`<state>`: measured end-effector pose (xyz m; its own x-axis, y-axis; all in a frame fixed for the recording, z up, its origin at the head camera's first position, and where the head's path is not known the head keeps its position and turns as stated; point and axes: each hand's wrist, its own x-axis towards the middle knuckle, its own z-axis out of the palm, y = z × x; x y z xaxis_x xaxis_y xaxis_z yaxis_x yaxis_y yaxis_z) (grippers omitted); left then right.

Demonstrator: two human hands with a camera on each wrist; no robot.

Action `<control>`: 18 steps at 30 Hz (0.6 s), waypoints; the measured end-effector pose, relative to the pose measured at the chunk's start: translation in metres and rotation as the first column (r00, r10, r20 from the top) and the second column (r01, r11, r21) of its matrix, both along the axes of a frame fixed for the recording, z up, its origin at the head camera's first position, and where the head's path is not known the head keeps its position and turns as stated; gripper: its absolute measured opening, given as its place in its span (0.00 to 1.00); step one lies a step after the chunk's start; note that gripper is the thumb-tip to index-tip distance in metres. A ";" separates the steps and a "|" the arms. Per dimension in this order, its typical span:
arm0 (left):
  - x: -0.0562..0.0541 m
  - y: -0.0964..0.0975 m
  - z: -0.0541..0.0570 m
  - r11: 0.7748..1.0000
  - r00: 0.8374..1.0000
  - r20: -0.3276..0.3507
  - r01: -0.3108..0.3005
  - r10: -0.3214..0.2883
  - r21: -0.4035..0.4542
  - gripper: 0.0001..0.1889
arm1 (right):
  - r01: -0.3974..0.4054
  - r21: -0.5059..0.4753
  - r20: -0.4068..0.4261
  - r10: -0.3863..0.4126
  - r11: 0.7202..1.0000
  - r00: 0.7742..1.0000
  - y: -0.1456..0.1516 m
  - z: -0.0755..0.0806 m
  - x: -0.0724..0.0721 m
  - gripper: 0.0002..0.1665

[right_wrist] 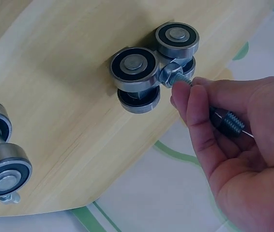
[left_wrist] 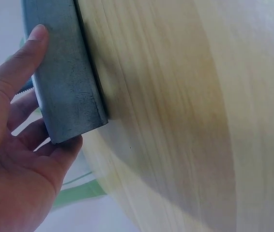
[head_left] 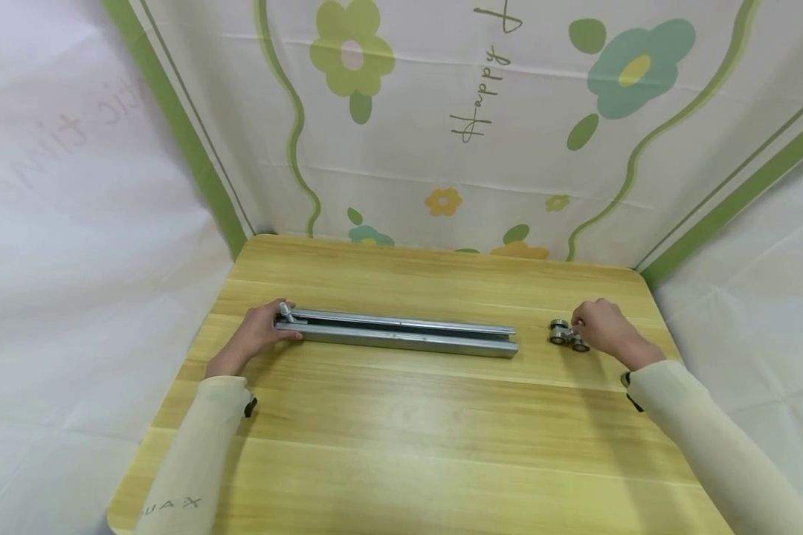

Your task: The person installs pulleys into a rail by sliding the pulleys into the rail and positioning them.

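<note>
A long grey metal rail (head_left: 401, 342) with an open slot along it lies on the table. My left hand (head_left: 264, 331) grips its left end; the thumb lies on the side wall (left_wrist: 62, 72) and the fingers curl round the end. A bolt (head_left: 285, 310) stands up out of the slot beside that hand. Past the rail's right end, my right hand (head_left: 602, 325) pinches the bolt (right_wrist: 179, 79) of a roller trolley (right_wrist: 134, 70) with several wheels. A dark threaded piece (right_wrist: 231, 124) shows between those fingers and the palm.
A second roller trolley (right_wrist: 6, 169) stands on the table near the right hand, hidden in the head view. The wooden table (head_left: 401, 423) has rounded corners. Printed cloth (head_left: 401, 148) hangs behind it and on both sides.
</note>
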<state>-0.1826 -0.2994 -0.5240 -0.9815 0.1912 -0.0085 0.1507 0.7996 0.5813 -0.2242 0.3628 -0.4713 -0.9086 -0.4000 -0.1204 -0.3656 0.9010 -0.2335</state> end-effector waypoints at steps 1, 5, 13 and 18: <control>0.000 0.000 0.000 1.000 1.000 0.003 -0.002 0.002 0.001 0.36 | -0.008 -0.007 -0.005 0.008 1.000 1.000 -0.001 0.001 0.002 0.11; 0.000 0.001 0.001 1.000 1.000 0.002 0.002 -0.002 -0.007 0.36 | -0.032 -0.019 0.001 0.032 0.999 0.999 -0.007 0.003 0.007 0.11; 0.001 0.000 0.001 1.000 1.000 0.002 -0.002 0.002 0.010 0.36 | -0.097 -0.021 -0.013 0.097 0.995 0.995 -0.022 0.002 0.017 0.10; 0.000 0.000 0.000 1.000 1.000 -0.009 0.004 -0.004 0.006 0.35 | -0.109 -0.015 -0.017 0.109 0.994 0.994 -0.030 0.001 0.020 0.09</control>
